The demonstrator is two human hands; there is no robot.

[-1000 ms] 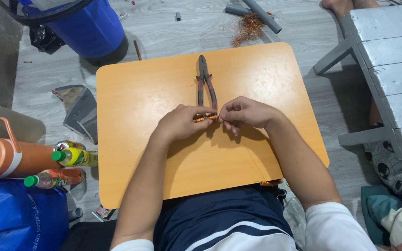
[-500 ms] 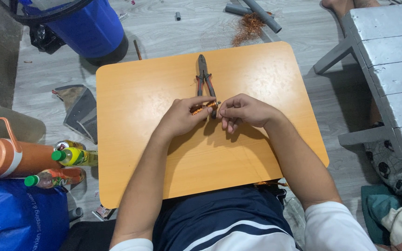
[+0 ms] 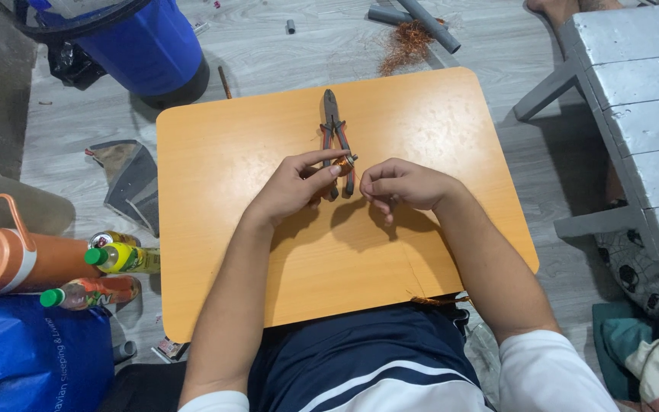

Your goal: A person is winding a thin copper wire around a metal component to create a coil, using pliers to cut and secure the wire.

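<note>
work surface: one small orange-tan lap table (image 3: 230,229) with rounded corners, laminate top, set over the seated person's lap on a grey plank floor (image 3: 306,61). on the table: one pair of pliers (image 3: 335,133) with red-and-dark handles, lying flat, jaws pointing away from the person, handles toward the hands. left hand (image 3: 293,187) is raised just above the table near the plier handles, thumb and fingers pinched on one small copper-coloured coil piece (image 3: 343,162); the piece sits at the fingertips, just over the handle ends. right hand (image 3: 402,185) is just beside it, fingers curled in loosely toward the coil; whether it grips anything i cannot tell, possibly a fine wire, too thin to resolve. floor, far side: one blue bucket (image 3: 146,53) at upper left, two grey pipe pieces (image 3: 421,17) with one tangle of copper wire (image 3: 406,46) beside them, one small dark cylinder (image 3: 290,27). floor, left: one orange jug (image 3: 17,263) on its side, two capped drink bottles (image 3: 120,258) next to it, one blue bag (image 3: 24,358) below, one folded grey scrap (image 3: 135,183). right: one grey painted wooden bench (image 3: 634,99). a few copper strands (image 3: 432,301) lie at the table's near edge.
</note>
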